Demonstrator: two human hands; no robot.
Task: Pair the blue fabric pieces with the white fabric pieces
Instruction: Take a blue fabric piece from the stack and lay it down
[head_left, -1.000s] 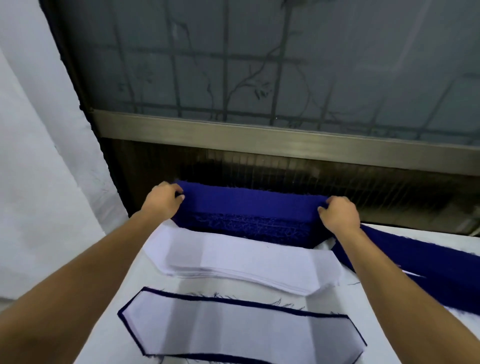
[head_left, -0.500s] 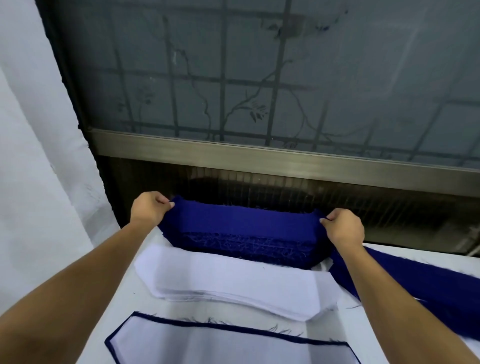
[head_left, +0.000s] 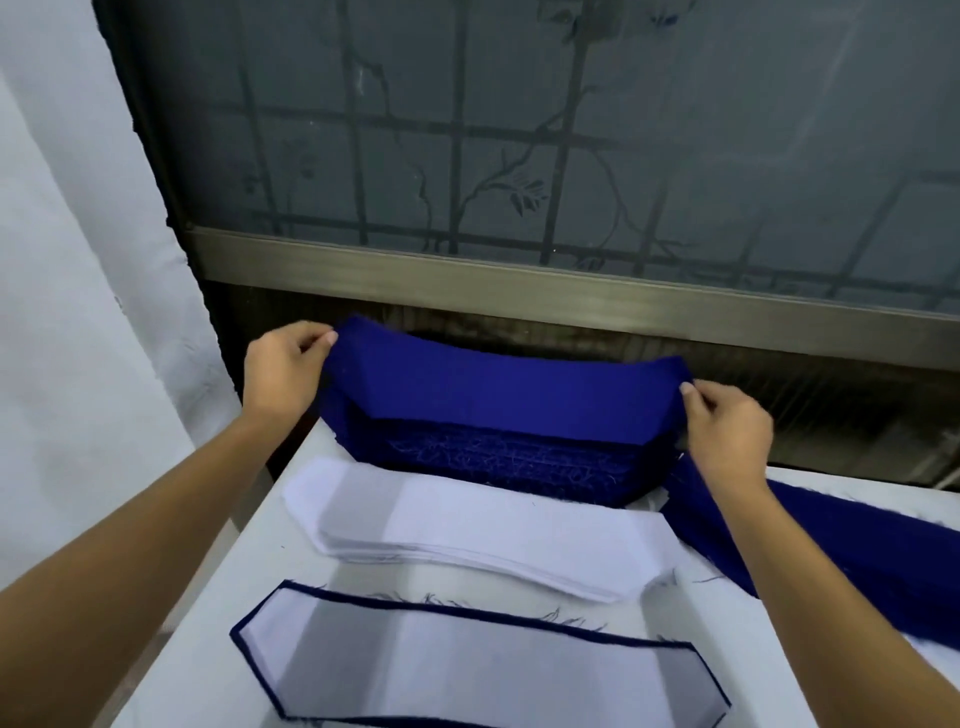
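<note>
Top blue piece (head_left: 509, 400) held above the blue stack (head_left: 498, 462) at the far edge of the table (head_left: 737, 639). Its long axis runs left to right, parallel to that far edge.

- **Grip:** The left hand (head_left: 283, 374) pinches the piece's left end between thumb and fingers. The right hand (head_left: 727, 436) pinches the right end in the same way. Both grips are clamped on the cloth. The piece hangs between them with a slight sag at mid-span, and each hand is nearest its own end.
- **Where the other pieces lie:** The white stack (head_left: 467, 530) lies just on the near side of the blue stack, with the same left-to-right axis. Nearer again, at the near edge of the table, lies a finished pair (head_left: 467, 670), a white piece on a blue one whose dark border shows all round. A separate blue strip (head_left: 831, 540) runs off toward the right edge, under the right forearm.
- **Governing relation:** Every likely resting place for the held piece lies toward the person from the grips, not to either side. Since all the axes already agree, the move probably calls for a straight pull toward the near edge with no turn. The two ends should travel level.
- **Risk:** The sagging middle could drag across the white stack and disturb its top sheets.
</note>
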